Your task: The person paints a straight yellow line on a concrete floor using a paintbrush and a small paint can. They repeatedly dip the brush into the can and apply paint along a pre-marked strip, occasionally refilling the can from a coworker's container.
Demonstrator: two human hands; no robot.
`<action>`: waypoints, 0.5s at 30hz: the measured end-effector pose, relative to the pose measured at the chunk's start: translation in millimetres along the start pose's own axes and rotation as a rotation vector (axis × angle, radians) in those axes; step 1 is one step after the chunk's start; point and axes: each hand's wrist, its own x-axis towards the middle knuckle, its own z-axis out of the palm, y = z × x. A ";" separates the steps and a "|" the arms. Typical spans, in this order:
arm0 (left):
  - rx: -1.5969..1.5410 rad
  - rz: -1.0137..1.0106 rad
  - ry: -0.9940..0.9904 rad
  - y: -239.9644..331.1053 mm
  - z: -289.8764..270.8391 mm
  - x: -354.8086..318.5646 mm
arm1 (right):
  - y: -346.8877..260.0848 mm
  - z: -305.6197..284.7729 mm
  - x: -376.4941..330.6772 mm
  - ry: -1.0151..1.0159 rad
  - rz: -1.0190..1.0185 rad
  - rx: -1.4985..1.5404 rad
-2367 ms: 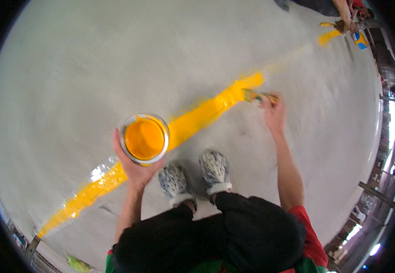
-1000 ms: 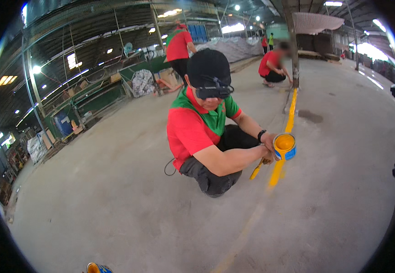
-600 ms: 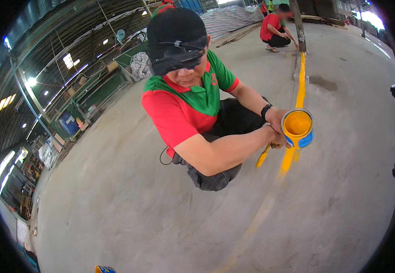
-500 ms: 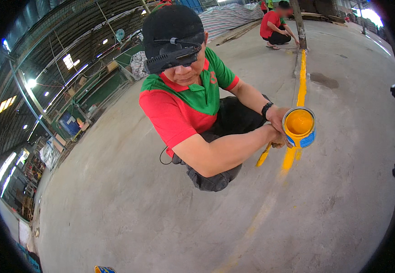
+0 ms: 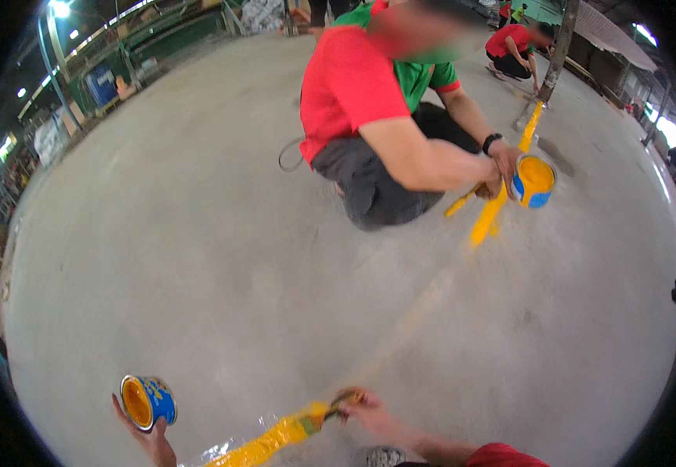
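Observation:
At the lower left, my left hand [image 5: 153, 445] is closed around a blue paint can [image 5: 163, 400], tipped so that the yellow paint inside shows. My right hand [image 5: 369, 411] grips a paintbrush [image 5: 312, 422] by its handle, fingers pinched. Its yellow-coated bristles lie on the floor at the end of a wet yellow stripe [image 5: 256, 448], which runs off the lower edge. From the brush, a faint pale line [image 5: 412, 315] leads across the concrete toward a second painted stripe [image 5: 492, 215].
Ahead squats a co-worker [image 5: 353, 93] in red and green, holding another yellow paint can [image 5: 535, 183] and a yellow-tipped brush [image 5: 458, 205] beside that second stripe. Farther back, another person [image 5: 512, 50] crouches by a post [image 5: 560, 50]. Grey concrete floor [image 5: 198, 257] spreads around us.
The view has tilted down, bringing both my hands, the brush and the wet stripe into sight; before, only my can's rim showed. The co-worker appears higher, still holding can and brush.

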 end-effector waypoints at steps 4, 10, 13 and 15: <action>0.181 0.047 -0.128 -33.1 -10.7 -37.6 | -42.7 28.8 -6.4 -0.008 -0.310 0.318; 0.065 0.013 -0.477 -79.6 -1.9 -102.7 | -87.0 124.1 -61.8 -0.069 -0.507 -0.066; 0.192 0.086 -0.599 -88.7 5.4 -136.0 | -71.6 158.3 -77.2 -0.032 -0.587 -0.459; 0.104 0.097 -0.667 -87.9 18.3 -148.2 | -56.5 169.0 -77.0 -0.054 -0.629 -0.684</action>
